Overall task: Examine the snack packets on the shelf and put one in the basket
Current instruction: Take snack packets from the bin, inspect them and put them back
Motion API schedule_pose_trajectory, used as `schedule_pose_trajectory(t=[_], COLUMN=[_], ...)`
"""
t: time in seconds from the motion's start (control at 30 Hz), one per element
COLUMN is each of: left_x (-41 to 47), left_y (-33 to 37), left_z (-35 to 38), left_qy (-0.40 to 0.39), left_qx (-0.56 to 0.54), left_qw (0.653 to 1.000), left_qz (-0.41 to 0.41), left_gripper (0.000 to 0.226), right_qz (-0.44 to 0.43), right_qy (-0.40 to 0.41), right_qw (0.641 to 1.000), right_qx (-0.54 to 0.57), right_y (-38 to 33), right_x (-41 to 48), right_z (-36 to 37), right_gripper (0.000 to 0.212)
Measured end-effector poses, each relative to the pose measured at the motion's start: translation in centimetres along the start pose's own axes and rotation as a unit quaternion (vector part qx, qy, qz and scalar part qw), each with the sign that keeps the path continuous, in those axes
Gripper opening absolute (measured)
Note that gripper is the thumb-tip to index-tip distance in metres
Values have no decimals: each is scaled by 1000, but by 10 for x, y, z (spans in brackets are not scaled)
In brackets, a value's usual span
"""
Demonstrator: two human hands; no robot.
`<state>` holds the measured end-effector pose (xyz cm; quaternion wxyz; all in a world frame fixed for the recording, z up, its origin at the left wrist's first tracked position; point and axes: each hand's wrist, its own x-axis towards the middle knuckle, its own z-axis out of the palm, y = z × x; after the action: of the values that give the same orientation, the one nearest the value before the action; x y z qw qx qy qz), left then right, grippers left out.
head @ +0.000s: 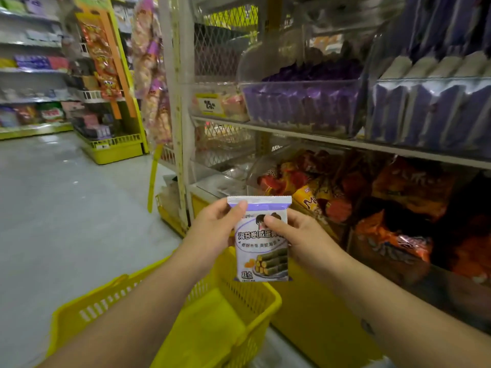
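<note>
A white and purple snack packet [261, 251] with printed seaweed rolls is held upright in front of me. My left hand [214, 229] pinches its upper left corner, and my right hand [300, 236] grips its right edge with the thumb on the front. Directly below hangs a yellow plastic basket [255, 296], which looks empty inside. More purple packets [300, 102] fill a clear bin on the upper shelf to the right.
The lower shelf holds red and orange snack bags [398, 197]. Tall purple packs [430, 107] stand at the upper right. A white shelf post [180, 128] rises left of the bins. Grey floor [66, 195] stretches left toward a yellow display rack [114, 147].
</note>
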<state>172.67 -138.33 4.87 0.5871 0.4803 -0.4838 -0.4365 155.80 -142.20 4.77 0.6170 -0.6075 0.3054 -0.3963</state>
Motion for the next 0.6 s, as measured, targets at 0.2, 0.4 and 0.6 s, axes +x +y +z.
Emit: schedule_pose_trajectory(t=[0.2,0.4,0.6], left_x=[1,-1,-5], left_y=[-1,-3,-1], left_z=[10,21,26], left_qy=[17,2,0], left_qx=[-38,-33,-31], left_qw=[999,999,1000], left_qz=[27,33,5], left_gripper=[24,22,26], right_qz=[-10,-32,-1], right_qy=[-11,37,62], right_qw=[1000,996,994], right_qx=[6,76,88], right_y=[2,-3,-10], right_x=[0,-5,-11], right_z=[-9,-18,-17], right_gripper=[44,17,23])
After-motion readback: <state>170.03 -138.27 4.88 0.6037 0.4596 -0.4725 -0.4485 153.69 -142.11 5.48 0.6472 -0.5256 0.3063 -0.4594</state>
